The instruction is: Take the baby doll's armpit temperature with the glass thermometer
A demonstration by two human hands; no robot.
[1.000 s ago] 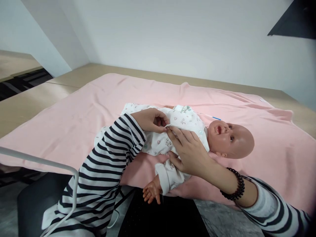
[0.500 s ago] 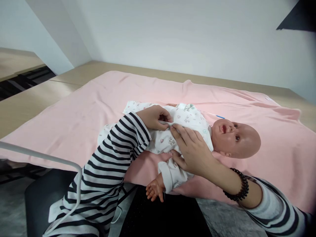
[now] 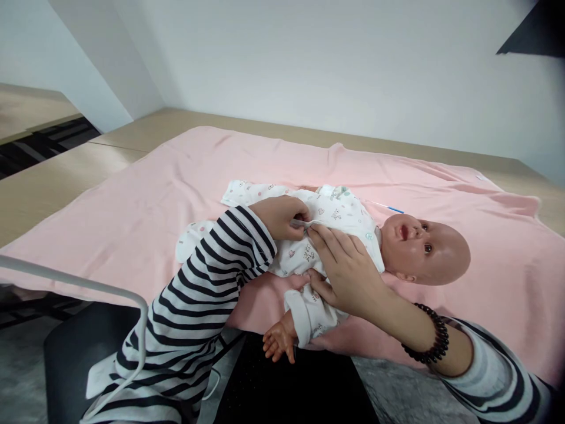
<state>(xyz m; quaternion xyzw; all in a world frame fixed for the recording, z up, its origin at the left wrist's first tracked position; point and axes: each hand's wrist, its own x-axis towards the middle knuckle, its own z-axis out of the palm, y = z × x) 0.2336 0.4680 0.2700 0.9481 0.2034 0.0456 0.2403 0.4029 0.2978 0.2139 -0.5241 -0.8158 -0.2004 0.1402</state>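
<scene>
A bald baby doll (image 3: 428,250) lies on its back, head to the right, in a white printed baby romper (image 3: 348,215). My left hand (image 3: 285,217) is closed in a pinch on the romper's front edge, lifting a narrow strip of cloth at the belly. Right beside it, my right hand (image 3: 346,265) has its fingers pressed together on the same edge, their tips meeting the strip. Its thumb sits lower, by the doll's near arm. What lies beneath the right fingertips is hidden. The doll's near hand (image 3: 280,340) extends past the table's front edge.
A pink blanket (image 3: 145,200) covers most of the wooden table (image 3: 106,162). A thin stick with a blue end (image 3: 396,209) lies beyond the doll's head. At the lower left, a grey bent tube (image 3: 143,330) stands before a dark chair (image 3: 66,359). A white wall (image 3: 309,65) rises behind.
My left hand has shifted slightly right and down, still pinching the romper's edge, and more of the strip shows. My right hand stays nearly in place on the cloth.
</scene>
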